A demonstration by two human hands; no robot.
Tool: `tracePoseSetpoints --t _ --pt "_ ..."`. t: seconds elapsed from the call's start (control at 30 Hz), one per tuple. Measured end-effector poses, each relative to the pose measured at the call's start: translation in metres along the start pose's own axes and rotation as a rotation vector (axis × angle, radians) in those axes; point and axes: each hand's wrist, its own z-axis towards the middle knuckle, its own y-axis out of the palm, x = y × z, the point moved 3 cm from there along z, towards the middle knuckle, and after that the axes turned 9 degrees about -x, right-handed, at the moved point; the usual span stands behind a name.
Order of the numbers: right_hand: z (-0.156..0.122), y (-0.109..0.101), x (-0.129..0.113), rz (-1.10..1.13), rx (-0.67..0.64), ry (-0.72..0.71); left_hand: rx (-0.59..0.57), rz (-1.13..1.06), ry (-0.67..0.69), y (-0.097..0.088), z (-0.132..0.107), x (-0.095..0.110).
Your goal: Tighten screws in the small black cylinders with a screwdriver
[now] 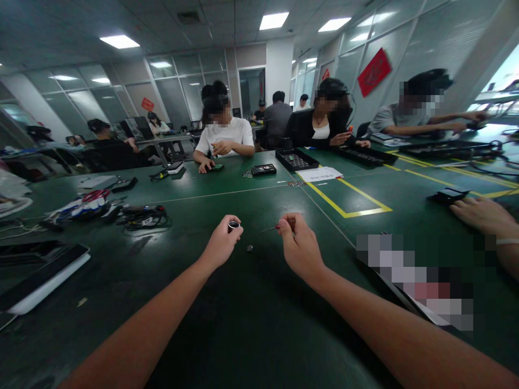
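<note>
Gripped in the left hand (221,237), the black, silver-rimmed cylinder (233,226) is best kept steady, the thin, reddish-handled metal screwdriver (277,227) being pinched by the right hand (299,244).

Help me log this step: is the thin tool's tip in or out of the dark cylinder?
Out: green table shows between the thin tool in the right hand and the dark cylinder in the left hand.

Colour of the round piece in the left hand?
The round piece looks black, silver-rimmed; head view.
</note>
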Motion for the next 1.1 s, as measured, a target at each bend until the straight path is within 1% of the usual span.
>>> tracePoseSetpoints --t 0.1,0.17,0.33,0.47,0.53,0.6,0.7,0.77,0.83,0.9,0.97,1.1 --pt "0.000 0.000 -0.001 0.001 -0.009 -0.002 -0.073 0.259 -0.005 -0.001 -0.003 0.008" --pt "0.000 0.000 -0.002 0.000 -0.011 0.000 -0.125 0.354 -0.019 0.001 -0.005 0.012" --pt "-0.001 0.000 -0.003 0.002 -0.022 0.004 -0.224 0.436 -0.051 0.006 -0.008 0.011" --pt "0.000 0.001 -0.002 -0.002 -0.029 0.004 -0.291 0.544 -0.037 0.014 -0.009 0.008" --pt "0.000 0.001 -0.002 0.002 -0.031 0.007 -0.313 0.589 -0.013 0.016 -0.009 0.007" --pt "0.000 0.001 -0.001 0.005 -0.038 0.007 -0.313 0.586 -0.006 0.016 -0.009 0.006" --pt "0.000 0.002 -0.002 0.009 -0.046 -0.003 -0.286 0.513 -0.010 0.010 -0.007 0.005" --pt "0.000 0.002 -0.002 0.016 -0.051 -0.008 -0.267 0.431 -0.075 0.004 -0.004 0.002" --pt "0.000 0.003 -0.002 0.021 -0.057 -0.010 -0.254 0.320 -0.171 -0.004 -0.002 -0.002" --pt "0.000 0.003 -0.001 0.021 -0.063 -0.007 -0.218 0.181 -0.233 -0.012 0.000 -0.006" --pt "0.000 0.004 0.000 0.019 -0.070 -0.001 -0.165 0.030 -0.267 -0.023 0.000 -0.008" --pt "0.001 0.004 0.001 0.011 -0.090 0.007 -0.063 -0.336 -0.336 -0.051 -0.008 -0.012"
